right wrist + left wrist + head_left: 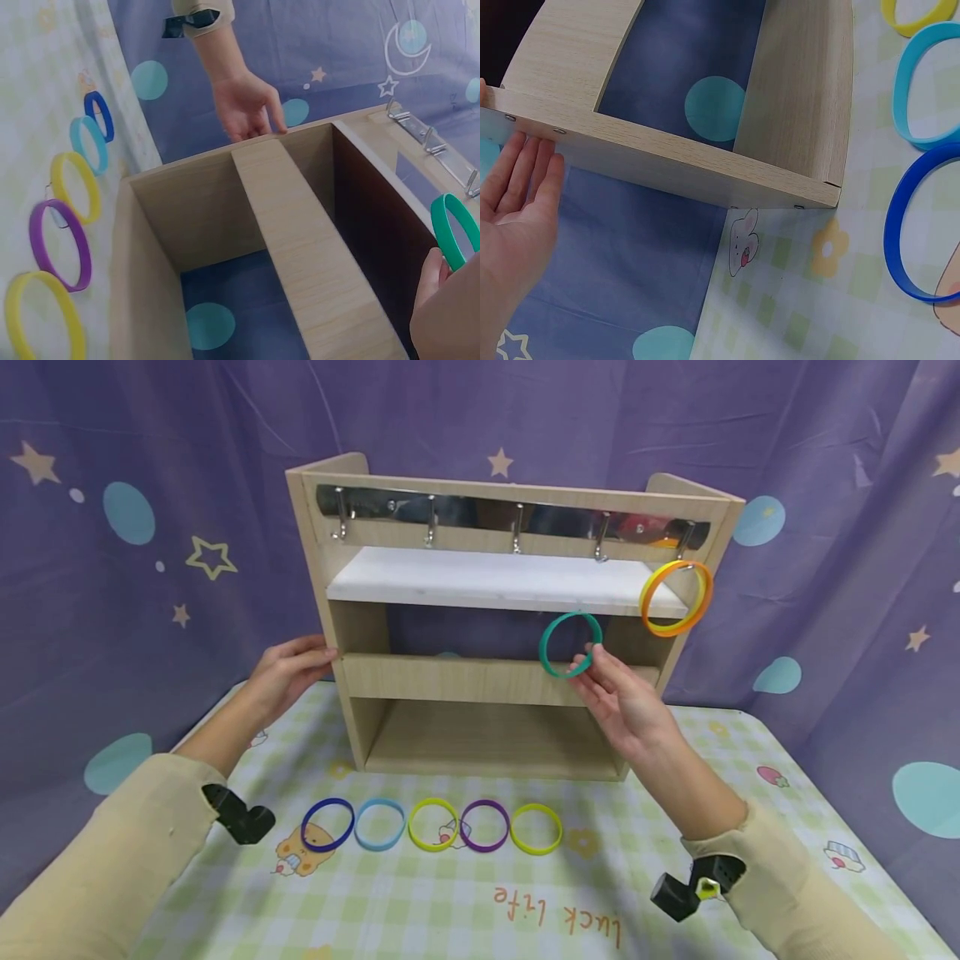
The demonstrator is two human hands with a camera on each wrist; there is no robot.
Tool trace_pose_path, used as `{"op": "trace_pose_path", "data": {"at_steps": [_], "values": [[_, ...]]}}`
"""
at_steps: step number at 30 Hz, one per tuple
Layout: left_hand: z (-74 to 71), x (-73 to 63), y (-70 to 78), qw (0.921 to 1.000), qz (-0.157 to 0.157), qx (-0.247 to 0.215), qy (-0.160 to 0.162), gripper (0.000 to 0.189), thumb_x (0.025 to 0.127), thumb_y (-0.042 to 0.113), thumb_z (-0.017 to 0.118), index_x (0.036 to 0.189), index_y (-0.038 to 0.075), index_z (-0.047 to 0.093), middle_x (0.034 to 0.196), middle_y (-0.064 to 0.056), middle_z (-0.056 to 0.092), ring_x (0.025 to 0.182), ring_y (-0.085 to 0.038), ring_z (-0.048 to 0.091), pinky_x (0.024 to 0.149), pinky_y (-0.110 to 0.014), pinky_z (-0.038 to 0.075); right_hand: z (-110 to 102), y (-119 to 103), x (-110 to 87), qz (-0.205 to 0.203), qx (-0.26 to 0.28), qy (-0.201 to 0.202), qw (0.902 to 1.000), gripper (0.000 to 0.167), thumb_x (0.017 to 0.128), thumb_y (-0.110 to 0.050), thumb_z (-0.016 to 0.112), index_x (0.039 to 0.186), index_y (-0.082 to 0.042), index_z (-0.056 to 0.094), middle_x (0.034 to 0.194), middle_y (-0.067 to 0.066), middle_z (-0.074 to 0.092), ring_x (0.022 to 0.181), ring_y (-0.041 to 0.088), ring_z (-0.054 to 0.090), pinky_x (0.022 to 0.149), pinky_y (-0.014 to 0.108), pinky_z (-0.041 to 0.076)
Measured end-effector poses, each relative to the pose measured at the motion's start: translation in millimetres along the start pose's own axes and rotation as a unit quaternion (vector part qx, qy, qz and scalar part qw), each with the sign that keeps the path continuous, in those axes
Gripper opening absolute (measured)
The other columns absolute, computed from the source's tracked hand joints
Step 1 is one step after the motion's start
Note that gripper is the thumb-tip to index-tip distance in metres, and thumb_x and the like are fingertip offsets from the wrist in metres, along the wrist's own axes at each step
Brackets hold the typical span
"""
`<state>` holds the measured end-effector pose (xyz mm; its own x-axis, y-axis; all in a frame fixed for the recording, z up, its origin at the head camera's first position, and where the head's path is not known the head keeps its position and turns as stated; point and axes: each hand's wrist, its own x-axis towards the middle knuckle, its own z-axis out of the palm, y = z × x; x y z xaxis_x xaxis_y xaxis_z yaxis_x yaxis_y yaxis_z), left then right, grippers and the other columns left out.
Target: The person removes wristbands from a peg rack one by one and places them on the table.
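My right hand (626, 706) pinches a green silicone wristband (543, 648) between thumb and fingers, holding it up before the wooden shelf unit (465, 680), below the hook rail. At the unit's left side, the fingers of my left hand (285, 675) lie nearly straight against the outer panel (660, 161). An orange wristband (707, 597) and a yellow one hang together from the rightmost metal hook (684, 539). The other hooks (517, 531) along the rail are bare.
A row of wristbands lies on the checkered tablecloth (420, 910) before the unit: dark blue (303, 828), light blue (358, 832), yellow (412, 832), purple (462, 828) and another yellow (559, 832). A white shelf board (487, 578) sits under the hooks. Purple curtain (450, 410) hangs behind.
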<state>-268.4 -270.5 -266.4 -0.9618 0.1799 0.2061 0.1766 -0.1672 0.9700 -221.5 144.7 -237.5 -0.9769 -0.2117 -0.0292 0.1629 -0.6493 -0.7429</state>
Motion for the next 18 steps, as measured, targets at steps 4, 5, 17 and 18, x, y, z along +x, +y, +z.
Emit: {"op": "trace_pose_path", "data": {"at_steps": [4, 5, 17, 18], "values": [[0.0, 0.0, 0.3, 1.0000, -0.004, 0.005, 0.003, 0.037, 0.095, 0.007, 0.056, 0.128, -0.002, 0.041, 0.104, 0.011, 0.066, 0.097, 0.001, 0.065, 0.087, -0.010, 0.052, -5, 4, -0.1, 0.005, -0.035, 0.005, 0.9994, 0.017, 0.095, -0.019, 0.056, 0.086, -0.012, 0.068, 0.085, -0.001, 0.065, 0.083, 0.008, 0.064, 0.082, 0.014, 0.056], [0.0, 0.0, 0.2, 1.0000, -0.005, 0.007, 0.004, 0.037, 0.095, 0.007, 0.056, 0.128, -0.002, 0.040, 0.105, 0.011, 0.066, 0.097, 0.001, 0.065, 0.087, -0.010, 0.052, -6, 6, -0.1, 0.008, -0.041, 0.006, 0.9991, 0.018, 0.096, -0.020, 0.056, 0.085, -0.012, 0.069, 0.085, -0.001, 0.065, 0.083, 0.008, 0.063, 0.082, 0.014, 0.055], [0.8, 1.7, -0.5, 0.9999, -0.001, 0.010, 0.006, 0.060, 0.095, 0.006, 0.055, 0.142, -0.014, 0.024, 0.104, 0.011, 0.066, 0.096, 0.001, 0.065, 0.086, -0.010, 0.052, -26, 17, 2.8, 0.040, -0.066, 0.015, 0.9969, 0.020, 0.097, -0.019, 0.054, 0.086, -0.014, 0.069, 0.083, -0.003, 0.066, 0.084, 0.006, 0.063, 0.080, 0.014, 0.055], [0.7, 1.7, -0.5, 0.9999, -0.002, 0.011, 0.006, 0.063, 0.095, 0.006, 0.055, 0.143, -0.015, 0.021, 0.104, 0.011, 0.066, 0.096, 0.001, 0.065, 0.086, -0.010, 0.052, -27, 18, 2.3, 0.043, -0.067, 0.013, 0.9967, 0.018, 0.097, -0.019, 0.054, 0.087, -0.013, 0.068, 0.084, -0.003, 0.066, 0.084, 0.005, 0.063, 0.080, 0.014, 0.055]]}}
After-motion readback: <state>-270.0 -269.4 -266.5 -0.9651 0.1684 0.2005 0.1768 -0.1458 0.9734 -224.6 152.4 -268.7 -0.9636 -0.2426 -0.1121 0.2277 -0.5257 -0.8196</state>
